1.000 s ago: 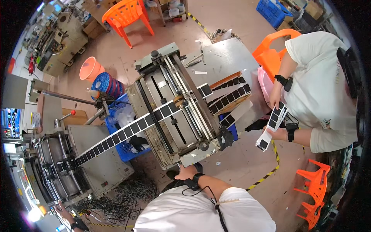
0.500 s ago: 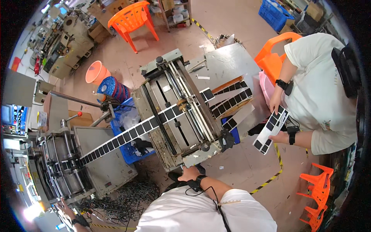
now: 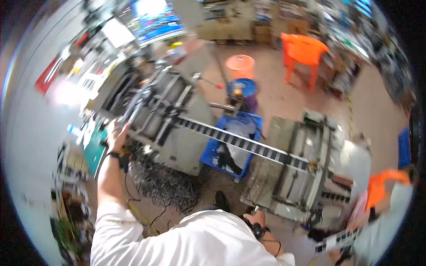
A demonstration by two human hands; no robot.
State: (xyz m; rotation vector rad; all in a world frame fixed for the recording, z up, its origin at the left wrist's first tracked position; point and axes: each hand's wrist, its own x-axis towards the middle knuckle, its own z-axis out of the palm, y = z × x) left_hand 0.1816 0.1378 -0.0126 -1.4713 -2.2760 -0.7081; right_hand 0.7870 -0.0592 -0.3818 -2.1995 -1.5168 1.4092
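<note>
My left hand reaches to the near corner of the roller machine on the left, thumb and fingers apart; motion blur hides whether they touch its frame. My right hand is closed round a small metal handle at the near edge of the low grey-green machine on the right. Between the two machines runs a long white strip with black rectangles. It passes over the right machine's bed and under its crossbar.
Below the strip stands a blue crate with clear plastic and dark material. Tangled black scrap covers the floor by the left machine. A co-worker at the lower right holds strip pieces. An orange bucket and orange chair stand behind.
My view has swung left, so both machines appear further right and the picture is blurred. My left hand and forearm now show more fully. My right hand stays at the handle.
</note>
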